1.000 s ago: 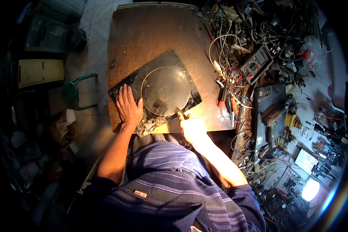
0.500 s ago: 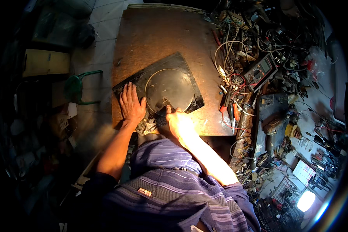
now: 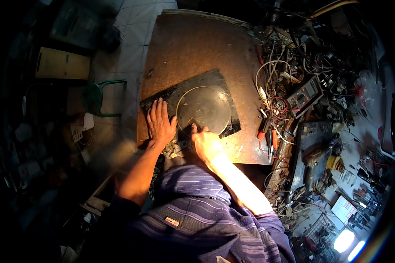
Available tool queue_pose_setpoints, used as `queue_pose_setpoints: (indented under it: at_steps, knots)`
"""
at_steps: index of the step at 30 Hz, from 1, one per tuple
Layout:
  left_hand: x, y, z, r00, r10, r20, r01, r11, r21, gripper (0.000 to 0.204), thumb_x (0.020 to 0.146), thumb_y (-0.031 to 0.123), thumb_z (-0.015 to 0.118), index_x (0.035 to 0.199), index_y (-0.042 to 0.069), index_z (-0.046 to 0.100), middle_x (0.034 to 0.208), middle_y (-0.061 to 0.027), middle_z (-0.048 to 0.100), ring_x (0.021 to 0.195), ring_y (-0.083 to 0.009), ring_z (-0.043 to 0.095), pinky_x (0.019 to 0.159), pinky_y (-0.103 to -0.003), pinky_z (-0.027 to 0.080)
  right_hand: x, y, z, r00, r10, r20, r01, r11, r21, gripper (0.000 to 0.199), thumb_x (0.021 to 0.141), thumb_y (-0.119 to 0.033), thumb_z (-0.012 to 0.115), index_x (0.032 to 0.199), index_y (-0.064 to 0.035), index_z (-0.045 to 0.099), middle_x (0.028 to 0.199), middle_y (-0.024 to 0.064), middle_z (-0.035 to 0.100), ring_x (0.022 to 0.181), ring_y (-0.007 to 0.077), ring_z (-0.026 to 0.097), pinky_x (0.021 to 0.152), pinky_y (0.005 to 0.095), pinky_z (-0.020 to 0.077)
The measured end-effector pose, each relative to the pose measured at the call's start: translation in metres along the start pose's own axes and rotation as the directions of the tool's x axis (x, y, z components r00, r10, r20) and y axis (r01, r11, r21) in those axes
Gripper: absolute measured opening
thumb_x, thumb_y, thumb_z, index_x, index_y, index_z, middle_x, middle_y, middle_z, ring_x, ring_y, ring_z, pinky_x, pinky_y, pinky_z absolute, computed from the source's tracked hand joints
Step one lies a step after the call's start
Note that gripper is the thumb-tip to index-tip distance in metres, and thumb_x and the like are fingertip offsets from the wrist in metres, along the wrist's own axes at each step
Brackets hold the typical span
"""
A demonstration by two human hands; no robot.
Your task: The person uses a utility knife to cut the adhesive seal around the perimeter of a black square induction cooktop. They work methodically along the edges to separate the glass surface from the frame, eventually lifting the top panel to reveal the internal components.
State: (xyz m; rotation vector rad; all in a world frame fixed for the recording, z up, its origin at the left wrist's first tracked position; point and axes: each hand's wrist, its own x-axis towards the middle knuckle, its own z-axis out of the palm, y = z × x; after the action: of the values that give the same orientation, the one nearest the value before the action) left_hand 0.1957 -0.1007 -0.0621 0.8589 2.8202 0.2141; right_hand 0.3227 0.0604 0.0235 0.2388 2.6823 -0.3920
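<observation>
A black, dusty induction cooktop [image 3: 206,103] with a pale ring marked on its glass lies at an angle on the table. My left hand [image 3: 161,127] rests flat on its left part, fingers stretched out and slightly apart. At the ring's lower edge, the fingers of my right hand [image 3: 207,145] are bent and pressed down against the glass. Whatever they may pinch is too small and dark to make out. A pale smudge [image 3: 193,119] shows on the glass just beyond those fingertips. Some rough, crumpled material [image 3: 173,150] sits below the cooktop's near edge, between my wrists.
The brown wooden table [image 3: 197,44] extends away beyond the cooktop. Tangled cables, test leads [image 3: 266,127] and a multimeter [image 3: 303,96] crowd its right side. A dark appliance panel [image 3: 309,131] leans farther right. A green plastic stool [image 3: 94,100] stands on the floor to the left.
The whole view has shifted, so everything appears farther right and lower. My right fingertips have slid slightly left across the glass. My left hand keeps its place on the cooktop.
</observation>
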Motion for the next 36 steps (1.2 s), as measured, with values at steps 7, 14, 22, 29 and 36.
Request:
queue_pose_setpoints:
  at_steps: [7, 14, 22, 29, 36]
  knots:
    - [-0.002, -0.001, 0.001, 0.999, 0.035, -0.023, -0.035, 0.999, -0.001, 0.079, 0.098, 0.037, 0.066, 0.159, -0.001, 0.033, 0.169, -0.0171, 0.028, 0.158, -0.0351, 0.019, 0.127, -0.054, 0.016, -0.087, 0.041, 0.016, 0.991, 0.093, 0.099, -0.093, 0.996, -0.005, 0.049, 0.099, -0.01, 0.053, 0.147, -0.0031, 0.055, 0.094, 0.0268, 0.066, 0.072, 0.0364, 0.073, 0.062, 0.0431, 0.0615]
    - [-0.001, -0.001, 0.002, 0.999, 0.027, -0.046, -0.028, 0.999, -0.015, 0.08, 0.096, 0.037, 0.067, 0.159, -0.001, 0.034, 0.169, -0.0166, 0.028, 0.158, -0.0348, 0.02, 0.127, -0.054, 0.016, -0.035, 0.027, 0.012, 0.992, 0.118, -0.042, -0.108, 0.976, 0.191, 0.044, 0.103, -0.013, 0.054, 0.145, -0.0017, 0.056, 0.092, 0.0244, 0.069, 0.074, 0.0383, 0.074, 0.064, 0.0459, 0.0617]
    - [-0.001, -0.001, 0.003, 0.999, 0.006, 0.032, -0.006, 1.0, -0.029, 0.079, 0.1, 0.033, 0.064, 0.162, 0.0, 0.027, 0.171, -0.017, 0.022, 0.159, -0.036, 0.016, 0.127, -0.054, 0.013, -0.082, 0.054, 0.018, 0.971, 0.223, 0.085, -0.232, 0.963, 0.134, 0.063, 0.087, -0.014, 0.064, 0.147, -0.0014, 0.057, 0.096, 0.0283, 0.069, 0.076, 0.0378, 0.074, 0.068, 0.0468, 0.0614]
    - [0.0, -0.004, 0.002, 0.999, 0.036, -0.024, -0.036, 0.999, 0.005, 0.081, 0.099, 0.039, 0.065, 0.16, -0.001, 0.031, 0.169, -0.0176, 0.026, 0.158, -0.0357, 0.018, 0.127, -0.054, 0.015, -0.038, 0.058, 0.007, 0.974, 0.227, -0.011, -0.219, 0.951, 0.219, 0.067, 0.086, -0.012, 0.065, 0.151, -0.0043, 0.053, 0.099, 0.0294, 0.068, 0.079, 0.0393, 0.074, 0.073, 0.0464, 0.0623]
    - [-0.001, -0.003, 0.004, 0.999, 0.028, -0.017, -0.028, 0.999, 0.019, 0.081, 0.099, 0.04, 0.064, 0.161, 0.0, 0.03, 0.17, -0.0157, 0.024, 0.158, -0.0343, 0.018, 0.127, -0.054, 0.015, -0.08, 0.066, 0.031, 0.96, 0.279, -0.001, -0.275, 0.949, 0.156, 0.069, 0.086, -0.006, 0.059, 0.154, -0.0124, 0.052, 0.088, 0.0238, 0.067, 0.074, 0.0405, 0.072, 0.069, 0.0475, 0.0611]
